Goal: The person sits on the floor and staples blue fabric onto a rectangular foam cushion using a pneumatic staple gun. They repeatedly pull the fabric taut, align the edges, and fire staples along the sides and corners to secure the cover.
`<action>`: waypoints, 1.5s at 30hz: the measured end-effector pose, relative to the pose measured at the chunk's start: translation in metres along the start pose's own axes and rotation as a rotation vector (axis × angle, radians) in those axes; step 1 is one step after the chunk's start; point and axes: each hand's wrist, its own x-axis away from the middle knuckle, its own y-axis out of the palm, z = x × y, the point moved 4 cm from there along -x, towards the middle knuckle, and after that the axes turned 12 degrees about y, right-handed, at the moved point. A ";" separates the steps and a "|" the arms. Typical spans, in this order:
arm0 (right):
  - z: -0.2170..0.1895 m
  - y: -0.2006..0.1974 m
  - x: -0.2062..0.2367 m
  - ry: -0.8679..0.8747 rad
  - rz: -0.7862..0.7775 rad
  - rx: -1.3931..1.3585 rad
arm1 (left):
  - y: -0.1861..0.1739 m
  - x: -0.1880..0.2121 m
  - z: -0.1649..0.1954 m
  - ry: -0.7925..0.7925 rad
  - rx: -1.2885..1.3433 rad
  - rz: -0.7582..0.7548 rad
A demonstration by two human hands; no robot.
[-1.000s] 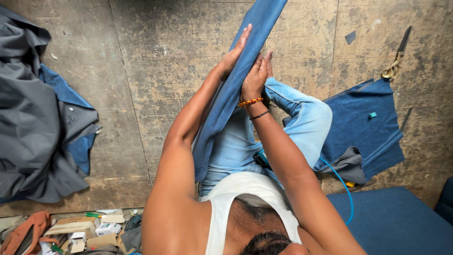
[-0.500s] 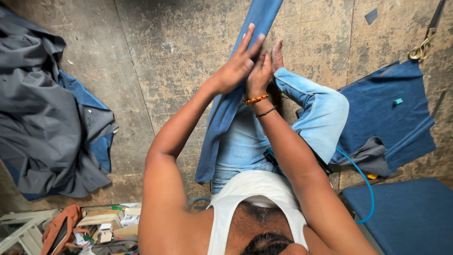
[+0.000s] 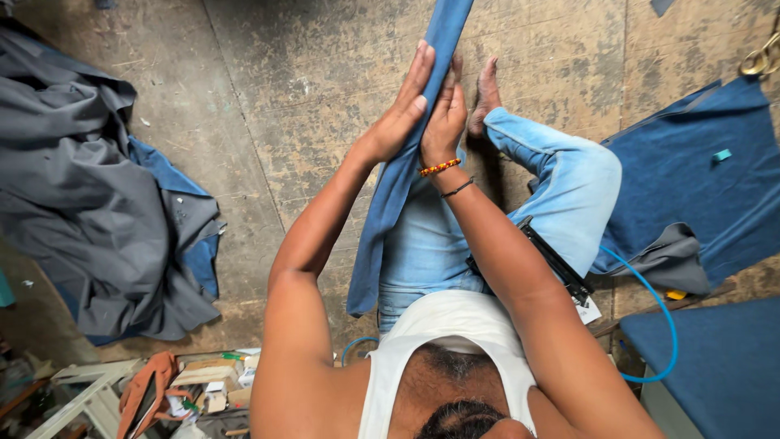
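A long strip of blue denim cloth [image 3: 406, 162] runs from the top edge down over my lap. My left hand [image 3: 400, 110] lies flat against its left side, fingers straight. My right hand [image 3: 443, 122], with an orange bead bracelet and a dark band at the wrist, presses the strip from the right. The cloth is pinched between both palms. I sit on the floor in light blue jeans [image 3: 561, 187], right knee bent, a bare foot [image 3: 486, 89] beside the strip.
A heap of grey and blue fabric [image 3: 89, 195] lies at the left. Blue cloth [image 3: 691, 179] is spread at the right, with brass scissors [image 3: 762, 55] above it. A blue cable [image 3: 650, 293] curves past a blue cushion [image 3: 715, 366]. Clutter [image 3: 162, 390] fills the bottom left.
Both hands have slid a little higher along the denim strip and flattened against it. The view has shifted, so the fabric heap and the blue cloth sit further right in the picture.
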 end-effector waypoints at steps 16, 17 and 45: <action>-0.014 0.015 -0.009 -0.026 0.156 0.371 | -0.012 -0.066 -0.052 -0.027 0.376 0.169; -0.014 0.015 -0.009 -0.023 0.160 0.373 | -0.011 -0.058 -0.051 -0.043 0.330 0.152; -0.015 0.013 -0.006 0.250 -0.132 0.058 | -0.005 -0.013 0.030 -0.280 -0.992 -0.084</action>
